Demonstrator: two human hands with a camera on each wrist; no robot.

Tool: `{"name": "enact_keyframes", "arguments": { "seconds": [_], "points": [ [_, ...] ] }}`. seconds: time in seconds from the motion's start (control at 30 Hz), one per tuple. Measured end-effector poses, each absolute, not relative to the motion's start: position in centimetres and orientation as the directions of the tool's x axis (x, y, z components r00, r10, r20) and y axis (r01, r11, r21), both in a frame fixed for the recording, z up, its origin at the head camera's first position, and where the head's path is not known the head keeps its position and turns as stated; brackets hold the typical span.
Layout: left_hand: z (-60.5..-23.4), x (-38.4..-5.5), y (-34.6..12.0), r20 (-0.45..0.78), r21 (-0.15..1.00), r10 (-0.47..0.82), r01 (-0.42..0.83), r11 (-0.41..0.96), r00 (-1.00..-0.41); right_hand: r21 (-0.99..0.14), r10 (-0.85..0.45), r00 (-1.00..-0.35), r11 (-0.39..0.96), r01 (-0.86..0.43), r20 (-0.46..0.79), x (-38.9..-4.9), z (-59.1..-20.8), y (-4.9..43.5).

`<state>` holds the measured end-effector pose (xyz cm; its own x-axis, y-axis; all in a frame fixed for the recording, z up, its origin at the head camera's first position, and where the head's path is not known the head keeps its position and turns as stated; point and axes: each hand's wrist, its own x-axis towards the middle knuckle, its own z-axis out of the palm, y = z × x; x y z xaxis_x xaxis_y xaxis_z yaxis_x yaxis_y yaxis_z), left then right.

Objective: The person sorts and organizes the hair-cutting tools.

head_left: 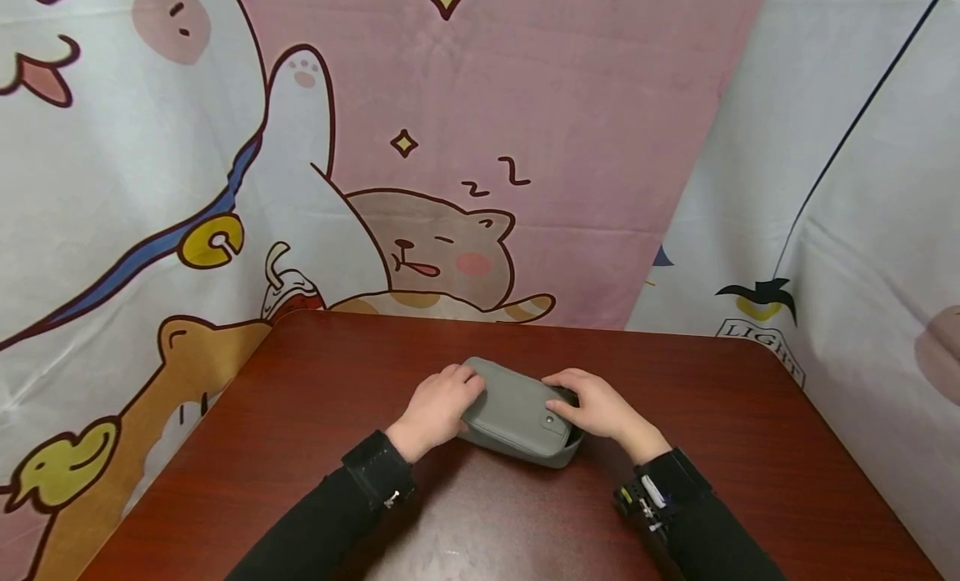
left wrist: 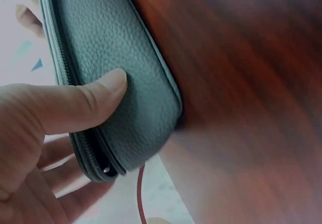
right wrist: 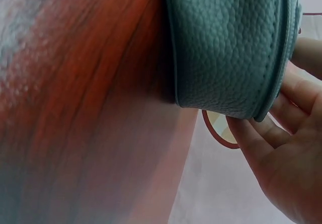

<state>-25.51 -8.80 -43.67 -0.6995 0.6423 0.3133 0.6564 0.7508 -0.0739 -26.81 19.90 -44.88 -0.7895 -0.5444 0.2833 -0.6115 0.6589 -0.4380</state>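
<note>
A grey-green zippered pouch point(head_left: 513, 406) with pebbled, leather-like sides lies on the table, set at a slant. My left hand point(head_left: 438, 408) grips its left end. In the left wrist view the thumb point(left wrist: 108, 85) presses the side wall, with the other fingers behind the pouch; the zipper point(left wrist: 93, 156) is parted at that corner. At the right end my right hand point(head_left: 600, 408) holds the lid, thumb on top near a small round stud point(head_left: 549, 419). A dark gap shows under the lid there. The right wrist view has the right fingers point(right wrist: 251, 138) behind the pouch's end.
The reddish-brown wooden table point(head_left: 337, 381) has its far edge against a hanging cloth point(head_left: 600, 147) printed with cartoon animals. More white cloth point(head_left: 862, 214) hangs along the right side. Both wrists wear black bands, the right one point(head_left: 663, 489) with small devices on it.
</note>
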Motion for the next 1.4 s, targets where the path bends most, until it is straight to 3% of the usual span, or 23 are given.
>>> {"name": "enact_keyframes", "arguments": {
  "seconds": [0.2, 0.6, 1.4],
  "points": [
    [-43.6, -27.2, -9.3, 0.267, -0.087, 0.696, 0.703, 0.706, -0.666, -0.478, -0.560, -0.769, 0.608, -0.634, 0.307, -26.5, -45.1, 20.3],
    [-43.3, -30.0, -10.4, 0.215, 0.020, 0.739, 0.760, 0.650, -0.638, -0.583, -0.573, -0.774, 0.543, -0.604, 0.268, -26.1, -45.1, 20.7],
    [-42.8, -29.2, -10.3, 0.191, 0.046, 0.748, 0.767, 0.641, -0.636, -0.735, -0.498, -0.854, 0.521, -0.433, 0.150, -27.1, -44.5, 21.7]
  ]
}}
